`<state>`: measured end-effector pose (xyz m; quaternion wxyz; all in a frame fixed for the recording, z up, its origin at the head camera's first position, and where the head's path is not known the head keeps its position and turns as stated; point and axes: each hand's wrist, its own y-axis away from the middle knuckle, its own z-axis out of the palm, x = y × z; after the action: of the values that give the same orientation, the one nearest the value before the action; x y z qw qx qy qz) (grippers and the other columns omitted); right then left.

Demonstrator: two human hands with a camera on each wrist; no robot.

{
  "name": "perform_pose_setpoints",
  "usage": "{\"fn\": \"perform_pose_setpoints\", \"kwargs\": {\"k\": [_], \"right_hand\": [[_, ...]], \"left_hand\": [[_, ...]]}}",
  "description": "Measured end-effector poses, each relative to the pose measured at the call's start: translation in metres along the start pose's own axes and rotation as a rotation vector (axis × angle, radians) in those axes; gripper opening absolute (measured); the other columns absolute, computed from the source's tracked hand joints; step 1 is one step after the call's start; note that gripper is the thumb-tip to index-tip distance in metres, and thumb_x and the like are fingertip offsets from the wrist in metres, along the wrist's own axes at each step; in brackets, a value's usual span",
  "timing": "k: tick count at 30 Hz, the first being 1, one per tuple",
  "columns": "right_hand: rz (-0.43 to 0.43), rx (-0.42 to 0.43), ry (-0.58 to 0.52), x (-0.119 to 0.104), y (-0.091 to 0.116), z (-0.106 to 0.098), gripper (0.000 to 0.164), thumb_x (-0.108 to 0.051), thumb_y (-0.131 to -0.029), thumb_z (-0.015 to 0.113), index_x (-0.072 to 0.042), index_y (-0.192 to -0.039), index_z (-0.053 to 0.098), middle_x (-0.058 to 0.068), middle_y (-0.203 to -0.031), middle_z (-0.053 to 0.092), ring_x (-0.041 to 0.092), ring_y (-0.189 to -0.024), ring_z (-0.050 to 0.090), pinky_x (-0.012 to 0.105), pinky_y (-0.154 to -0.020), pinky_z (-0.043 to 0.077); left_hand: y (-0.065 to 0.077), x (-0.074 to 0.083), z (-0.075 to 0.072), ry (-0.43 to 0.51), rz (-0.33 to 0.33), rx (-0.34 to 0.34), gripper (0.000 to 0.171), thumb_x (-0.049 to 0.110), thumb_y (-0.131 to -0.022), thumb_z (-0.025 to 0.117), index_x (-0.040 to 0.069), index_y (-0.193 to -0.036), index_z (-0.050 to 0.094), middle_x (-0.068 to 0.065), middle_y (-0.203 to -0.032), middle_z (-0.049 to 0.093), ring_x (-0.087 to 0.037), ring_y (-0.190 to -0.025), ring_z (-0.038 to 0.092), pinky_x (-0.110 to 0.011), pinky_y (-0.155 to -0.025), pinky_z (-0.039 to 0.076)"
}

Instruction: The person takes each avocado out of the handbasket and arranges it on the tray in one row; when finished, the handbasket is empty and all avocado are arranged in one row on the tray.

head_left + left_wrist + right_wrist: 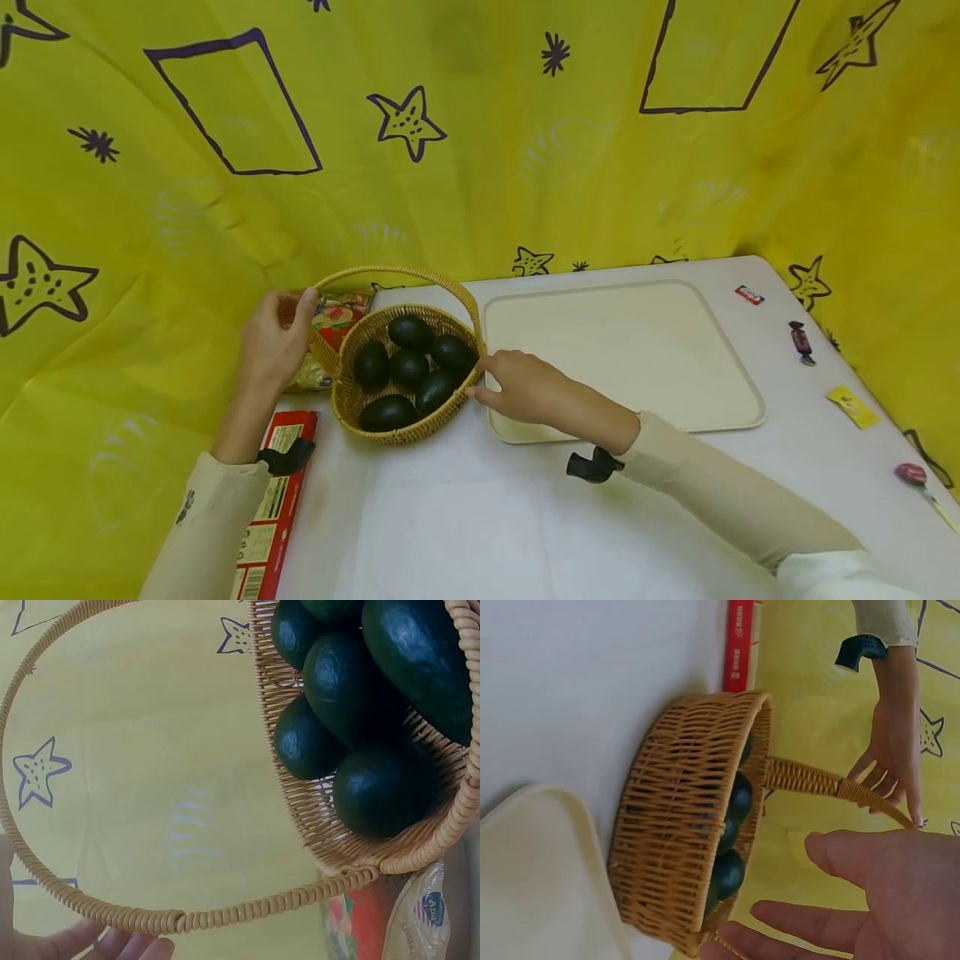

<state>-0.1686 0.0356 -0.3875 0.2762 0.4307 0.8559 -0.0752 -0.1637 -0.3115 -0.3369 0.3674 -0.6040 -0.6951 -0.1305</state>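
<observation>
A wicker basket (408, 435) with a tall hooped handle (390, 268) stands on the white table and holds several dark green avocados (409, 367). My left hand (273, 346) is at the left side of the handle, its thumb on the near side and its fingers curled behind the wicker (161, 921). At the basket's right side is my right hand (528, 387), fingertips right at the rim by the foot of the handle. In the right wrist view the right hand's thumb (836, 851) stands apart from its fingers, which are loosely extended.
A cream tray (622, 358) lies just right of the basket. Food packets (341, 321) are behind it on the left, with a red box (281, 500) in front of them. Wrapped candies (801, 342) and a lollipop (911, 474) line the right edge. Yellow cloth (480, 167) hangs behind.
</observation>
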Motion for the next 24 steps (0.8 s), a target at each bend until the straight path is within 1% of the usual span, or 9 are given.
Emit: {"fn": "perform_pose_setpoints", "kwargs": {"k": [4, 8, 11, 17, 20, 24], "right_hand": [[-0.028, 0.016, -0.011, -0.007, -0.008, 0.004, 0.049, -0.036, -0.107, 0.064, 0.002, -0.137, 0.065, 0.018, -0.135, 0.068, 0.035, -0.128, 0.063, 0.049, -0.108, 0.05], [-0.072, 0.013, -0.007, -0.014, -0.019, 0.007, 0.048, -0.034, -0.107, 0.065, 0.003, -0.138, 0.064, 0.02, -0.133, 0.069, 0.034, -0.122, 0.065, 0.047, -0.104, 0.052], [-0.095, 0.017, 0.019, -0.02, -0.028, 0.008, 0.047, -0.032, -0.107, 0.066, 0.003, -0.138, 0.064, 0.021, -0.132, 0.068, 0.033, -0.121, 0.065, 0.046, -0.103, 0.053], [-0.088, 0.024, 0.044, -0.031, -0.048, 0.01, 0.05, -0.032, -0.106, 0.067, 0.002, -0.142, 0.062, 0.019, -0.136, 0.067, 0.032, -0.127, 0.063, 0.043, -0.107, 0.052], [-0.082, 0.013, 0.056, -0.034, -0.059, 0.013, 0.05, -0.033, -0.106, 0.067, 0.002, -0.141, 0.062, 0.017, -0.134, 0.068, 0.031, -0.126, 0.064, 0.042, -0.104, 0.054], [-0.1, 0.001, 0.082, -0.038, -0.074, 0.017, 0.05, -0.032, -0.105, 0.069, 0.002, -0.142, 0.061, 0.018, -0.135, 0.068, 0.03, -0.126, 0.064, 0.04, -0.103, 0.054]], "left_hand": [[-0.001, 0.0, 0.001, -0.007, -0.01, 0.013, 0.07, 0.061, -0.108, 0.045, -0.005, -0.127, 0.059, -0.028, -0.124, 0.064, -0.046, -0.117, 0.059, -0.059, -0.1, 0.045], [-0.001, 0.0, 0.0, -0.016, -0.003, 0.009, 0.07, 0.061, -0.108, 0.044, -0.006, -0.124, 0.06, -0.028, -0.123, 0.065, -0.046, -0.115, 0.059, -0.06, -0.099, 0.045], [-0.001, 0.0, -0.001, -0.029, 0.001, -0.002, 0.071, 0.061, -0.108, 0.043, -0.006, -0.123, 0.061, -0.029, -0.123, 0.064, -0.047, -0.114, 0.059, -0.061, -0.099, 0.044], [-0.001, 0.001, -0.003, -0.046, -0.008, -0.032, 0.074, 0.063, -0.108, 0.041, -0.007, -0.123, 0.058, -0.029, -0.125, 0.062, -0.048, -0.115, 0.057, -0.063, -0.098, 0.044], [-0.001, 0.002, -0.004, -0.047, -0.019, -0.052, 0.074, 0.064, -0.108, 0.041, -0.007, -0.124, 0.057, -0.029, -0.125, 0.061, -0.047, -0.113, 0.057, -0.063, -0.095, 0.045], [-0.002, 0.001, -0.005, -0.052, -0.023, -0.064, 0.074, 0.063, -0.108, 0.04, -0.007, -0.123, 0.055, -0.03, -0.123, 0.06, -0.047, -0.11, 0.057, -0.061, -0.091, 0.046]]}}
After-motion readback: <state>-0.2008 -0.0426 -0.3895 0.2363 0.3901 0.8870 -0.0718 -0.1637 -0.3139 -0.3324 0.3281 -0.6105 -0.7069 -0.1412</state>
